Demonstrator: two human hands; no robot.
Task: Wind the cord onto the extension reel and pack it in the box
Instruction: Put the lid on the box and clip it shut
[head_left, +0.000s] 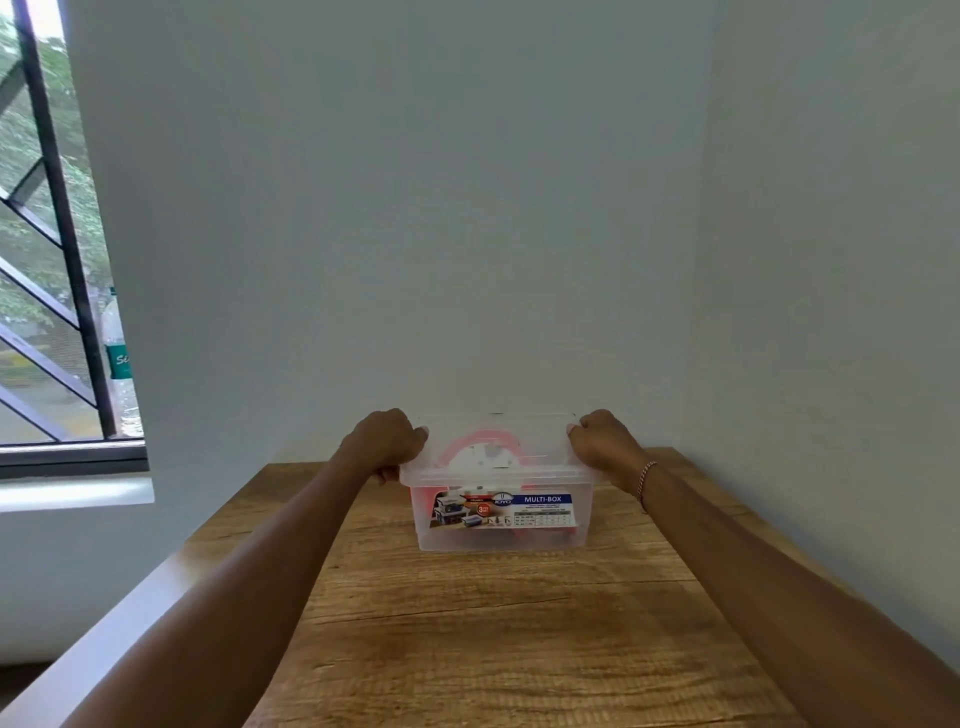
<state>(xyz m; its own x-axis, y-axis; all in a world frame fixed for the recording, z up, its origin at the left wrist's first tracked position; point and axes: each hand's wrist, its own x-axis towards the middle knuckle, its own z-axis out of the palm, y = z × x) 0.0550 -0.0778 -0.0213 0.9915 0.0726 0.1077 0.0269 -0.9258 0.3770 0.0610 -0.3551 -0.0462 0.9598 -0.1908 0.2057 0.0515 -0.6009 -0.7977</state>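
At the far left, a window with dark diagonal bars (47, 260) gives onto greenery, and a clear plastic bottle with a green label (118, 358) stands on its sill, well apart from the work.

Moving right onto the brown wood-grain table (493, 649), the left hand (387, 439) is curled over the left short end of the clear plastic storage box with a printed label (501, 514), fingers wrapped onto the rim of the clear snap-on lid (498, 457).

The box stands upright near the table's far edge, close to the pale wall. Its long axis runs left to right, square across the person's line of reach, so each short end faces one hand. Through the lid and walls shows the red-and-white extension reel (480, 452), already inside; whether its cord is fully wound cannot be told.

On the right, the right hand (602, 441), with a thin beaded bracelet (645, 475) at the wrist, grips the right end in the same way.

Both hands sit equally far out, neither nearer, the box centred between them. The lid looks seated, so the task seems almost done. Any press to latch it, or any lift, should go evenly from both ends or the box will tip.
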